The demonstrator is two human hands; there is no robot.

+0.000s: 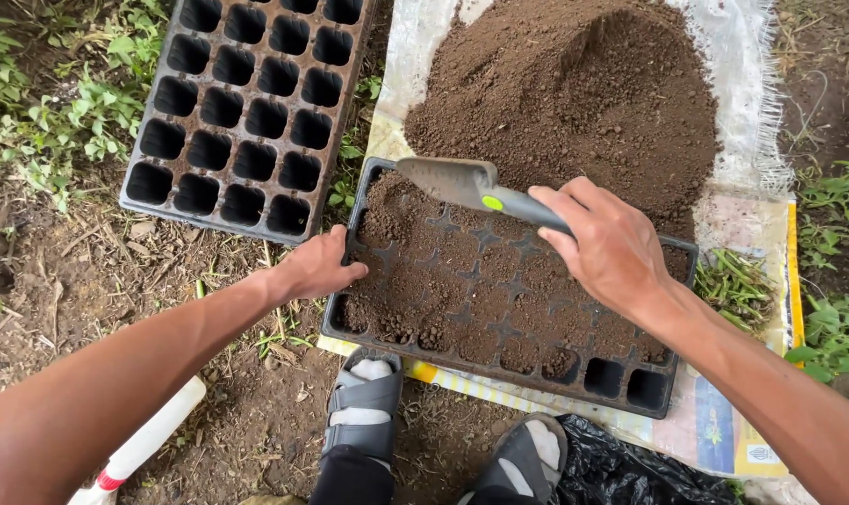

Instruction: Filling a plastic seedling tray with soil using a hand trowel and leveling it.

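A black seedling tray (621,388) lies in front of me on a spread sack, most of its cells filled with brown soil. My left hand (317,266) grips the tray's left rim. My right hand (607,243) is closed around the grey handle of a small trowel (453,182), whose metal blade points left over the tray's far left corner. Behind the tray rises a big heap of loose soil (574,89) on the sack.
An empty black seedling tray (247,103) lies on the ground at the far left. Weeds grow at both sides. My two sandalled feet (364,411) stand just below the filled tray, with a black plastic bag (630,468) and a white bottle (144,440) nearby.
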